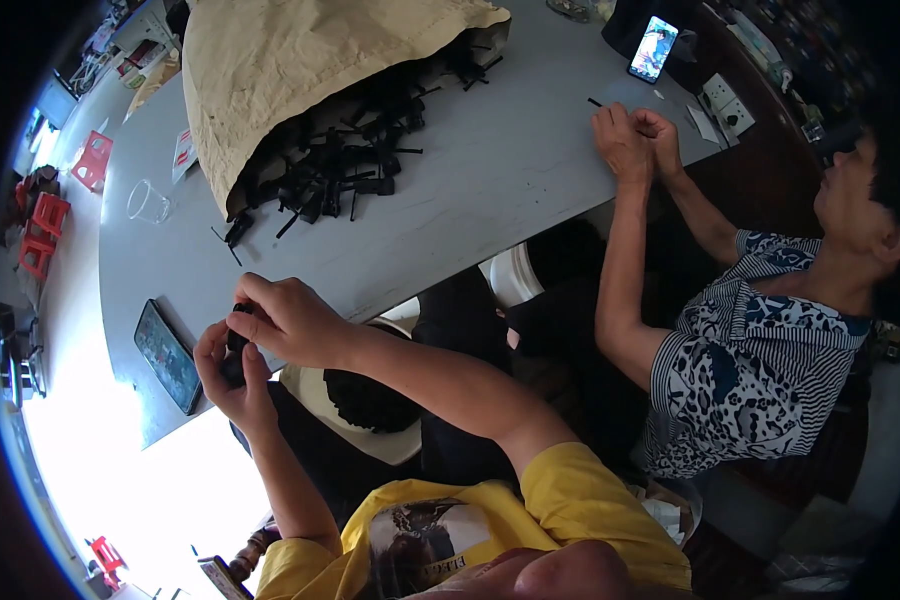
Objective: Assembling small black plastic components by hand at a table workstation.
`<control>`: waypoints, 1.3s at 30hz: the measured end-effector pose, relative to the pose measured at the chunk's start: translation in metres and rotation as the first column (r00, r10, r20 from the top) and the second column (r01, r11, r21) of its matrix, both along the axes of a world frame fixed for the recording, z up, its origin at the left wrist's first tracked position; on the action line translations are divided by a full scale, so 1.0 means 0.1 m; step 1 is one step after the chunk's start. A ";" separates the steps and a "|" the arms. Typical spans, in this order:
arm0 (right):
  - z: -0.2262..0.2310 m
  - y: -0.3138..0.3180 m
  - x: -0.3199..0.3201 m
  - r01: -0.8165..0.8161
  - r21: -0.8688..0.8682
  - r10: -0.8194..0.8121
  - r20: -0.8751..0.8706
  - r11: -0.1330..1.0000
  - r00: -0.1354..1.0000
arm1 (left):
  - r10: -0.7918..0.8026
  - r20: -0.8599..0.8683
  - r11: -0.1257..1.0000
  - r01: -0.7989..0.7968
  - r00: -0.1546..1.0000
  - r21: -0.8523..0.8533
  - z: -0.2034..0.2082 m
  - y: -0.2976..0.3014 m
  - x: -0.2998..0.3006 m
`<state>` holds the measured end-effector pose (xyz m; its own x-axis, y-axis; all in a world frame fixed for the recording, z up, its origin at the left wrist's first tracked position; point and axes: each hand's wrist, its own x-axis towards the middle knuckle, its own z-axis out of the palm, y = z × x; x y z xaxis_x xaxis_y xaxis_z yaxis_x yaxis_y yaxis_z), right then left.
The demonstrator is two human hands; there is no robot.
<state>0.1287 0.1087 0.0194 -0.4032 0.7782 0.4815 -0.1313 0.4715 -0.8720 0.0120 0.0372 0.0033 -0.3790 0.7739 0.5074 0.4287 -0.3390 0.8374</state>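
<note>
Over the table's near edge, both of my hands meet around a small black plastic part (238, 330), mostly hidden by the fingers. My left hand (232, 385) grips it from below and the left. From above and the right, my right hand (288, 318) pinches its upper end. Past my hands, a pile of black plastic parts with thin stems (335, 165) spills from the mouth of a large brown paper sack (310, 60). One such part (236, 232) lies at the pile's near left edge. Below my right forearm, a pale bucket (395, 445) holds many small black pieces.
A dark-screened phone (166, 355) lies on the grey table (450, 210) left of my hands, with a clear plastic cup (148, 203) beyond. At right sits a co-worker (760, 350), hands (632, 145) together over the table. A lit phone (653, 50) and a power strip (727, 103) are nearby.
</note>
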 end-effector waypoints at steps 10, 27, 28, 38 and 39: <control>0.04 -0.07 0.04 -0.025 0.011 0.023 0.189 1.000 0.982 | -0.094 0.239 0.996 0.089 0.967 0.032 -0.01 -0.04 0.02; -0.09 0.46 0.41 0.263 0.544 -0.601 0.668 0.797 0.439 | -0.575 -0.394 0.765 0.300 0.717 -0.570 0.18 -0.41 0.08; -0.08 0.45 0.39 0.237 0.537 -0.584 0.696 0.810 0.419 | -0.560 -0.394 0.771 0.283 0.729 -0.571 0.22 -0.39 0.07; -0.15 0.50 0.08 0.240 0.569 -0.613 0.675 0.787 0.411 | -0.564 -0.032 0.746 0.493 0.825 -0.448 0.20 0.08 0.00; -0.11 0.47 0.07 0.309 0.463 -0.550 0.604 0.831 0.576 | -0.488 0.120 0.774 0.492 0.864 -0.398 0.11 0.12 -0.04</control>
